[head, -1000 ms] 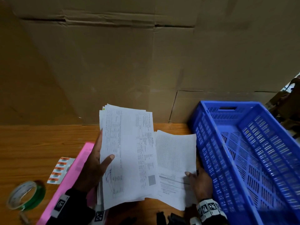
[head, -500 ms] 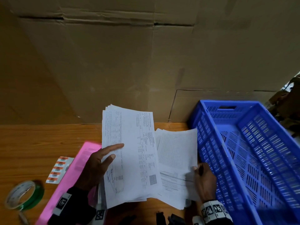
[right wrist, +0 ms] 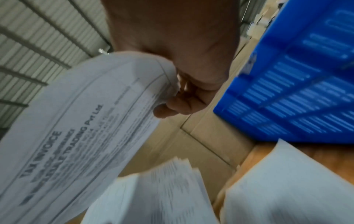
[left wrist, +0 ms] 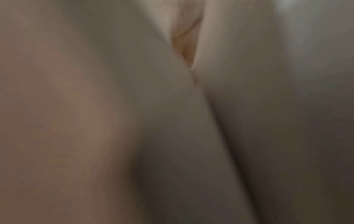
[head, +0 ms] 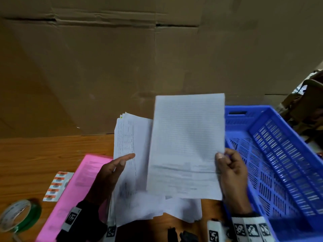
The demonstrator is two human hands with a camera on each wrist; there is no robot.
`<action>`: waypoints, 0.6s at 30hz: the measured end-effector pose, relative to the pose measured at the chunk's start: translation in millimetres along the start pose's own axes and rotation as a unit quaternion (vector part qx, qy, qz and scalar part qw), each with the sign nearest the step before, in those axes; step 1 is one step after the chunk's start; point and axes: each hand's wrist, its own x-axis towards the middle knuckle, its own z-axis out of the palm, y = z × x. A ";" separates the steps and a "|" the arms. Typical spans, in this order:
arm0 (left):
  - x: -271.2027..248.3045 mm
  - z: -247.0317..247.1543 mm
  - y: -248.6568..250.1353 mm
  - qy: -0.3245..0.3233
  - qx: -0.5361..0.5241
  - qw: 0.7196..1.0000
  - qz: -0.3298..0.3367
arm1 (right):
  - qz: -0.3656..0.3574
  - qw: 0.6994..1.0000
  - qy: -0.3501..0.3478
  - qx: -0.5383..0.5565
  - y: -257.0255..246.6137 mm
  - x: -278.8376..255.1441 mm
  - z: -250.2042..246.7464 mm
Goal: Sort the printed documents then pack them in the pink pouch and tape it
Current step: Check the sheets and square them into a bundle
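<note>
The single printed sheet [head: 187, 145] stands lifted off the desk, its long axis running away from the person, top edge toward the cardboard wall [head: 122, 67], and its face of faint lines tipped toward the head camera. The right hand [head: 232, 173] pinches it at the right edge, thumb on the front and curled fingers behind. From the right wrist view the same sheet [right wrist: 76, 128] bows over the fingers [right wrist: 178, 106], and its underside reads "TAX INVOICE" with a line below ending "TRADING Pvt Ltd"; the smaller print is too blurred to read.

Just left of that sheet, and partly behind it, is the stack of documents [head: 129, 172], also lengthwise away from the person, top corners fanned. The left hand [head: 111, 173] grips its left edge, thumb laid straight across the top page; the fingers behind are hidden. The left wrist view is only a close, blurred surface, so nothing more can be told there. Below the lifted sheet, between the two wrists, more loose pages [head: 183, 210] lie flat on the wooden desk [head: 43, 151].

Under and left of the left hand lies the pink pouch [head: 76, 186], flat, its long axis running away from the person. Left of it is a strip of small orange-and-white labels [head: 56, 186], writing too small to read, and nearer the person a green tape roll [head: 19, 215]. Right of the right hand, just beside it, stands a blue slotted crate [head: 279, 163].
</note>
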 end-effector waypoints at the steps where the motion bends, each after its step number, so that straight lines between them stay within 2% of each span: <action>1: 0.2 3.9 -0.7 -0.006 -0.026 1.000 -0.007 | 0.028 0.999 -0.027 -0.007 9.4 -4.7 6.6; 4: -3.7 7.7 -2.9 0.043 -0.151 0.984 -0.089 | 0.105 0.988 -0.109 -0.017 37.0 -25.1 29.1; 5: -2.6 8.1 -6.2 0.059 -0.164 0.980 -0.092 | 0.117 0.984 -0.128 -0.037 43.9 -32.0 34.4; 8: -4.1 12.6 6.1 -0.007 -0.044 0.998 -0.048 | 0.144 0.974 -0.159 -0.076 61.5 -46.0 42.1; 10: -3.5 9.6 6.8 0.000 -0.003 1.000 -0.029 | 0.167 0.965 -0.177 -0.097 70.2 -48.2 43.6; 12: -4.2 5.0 0.4 0.018 -0.008 1.000 -0.022 | 0.162 0.959 -0.168 -0.163 83.1 -43.4 38.1; 14: -4.8 0.2 -3.4 0.026 0.003 1.000 -0.008 | 0.136 0.930 -0.124 -0.317 96.6 -36.7 24.8; 16: -3.4 -3.5 -5.7 0.034 -0.001 0.999 0.016 | 0.131 0.861 -0.104 -0.480 113.0 -33.5 8.1; 17: -2.0 -4.5 -5.4 0.040 -0.014 0.999 0.030 | 0.150 0.848 -0.098 -0.499 116.9 -32.2 2.6; 18: -0.6 -5.3 -7.2 0.041 -0.031 0.998 0.045 | 0.177 0.853 -0.092 -0.483 122.2 -29.8 -2.0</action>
